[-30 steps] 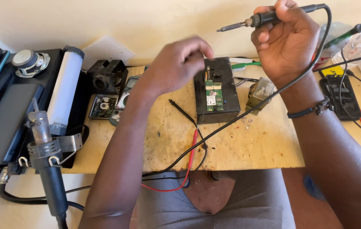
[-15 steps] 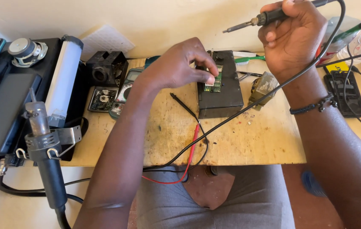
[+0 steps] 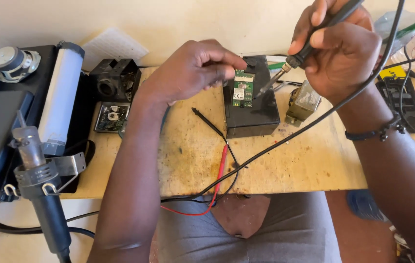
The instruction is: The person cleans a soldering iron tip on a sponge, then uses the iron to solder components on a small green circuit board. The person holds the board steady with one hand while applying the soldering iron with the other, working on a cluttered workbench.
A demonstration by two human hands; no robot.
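My left hand (image 3: pixel 193 70) pinches the top edge of a small green circuit board (image 3: pixel 242 88) that rests on a black box (image 3: pixel 252 109) on the wooden bench (image 3: pixel 290 160). My right hand (image 3: pixel 341 48) holds a black soldering iron (image 3: pixel 310 46) like a pen. Its metal tip (image 3: pixel 268 86) points down-left and hovers just right of the green board, over the black box. The iron's black cable (image 3: pixel 314 122) runs from my right hand down across the bench toward my lap.
A hot-air wand (image 3: pixel 37 175) in its holder and a black station (image 3: pixel 3 117) with a white tube (image 3: pixel 61 97) stand at left. A black cube part (image 3: pixel 115 78), a small board (image 3: pixel 111 117), probe leads (image 3: pixel 217 160), a transformer (image 3: pixel 303 102) and a black device (image 3: pixel 402 104) lie around.
My right hand has brought the soldering iron down from high above, so its tip is now beside the green board. My left hand stays pinched on the board.
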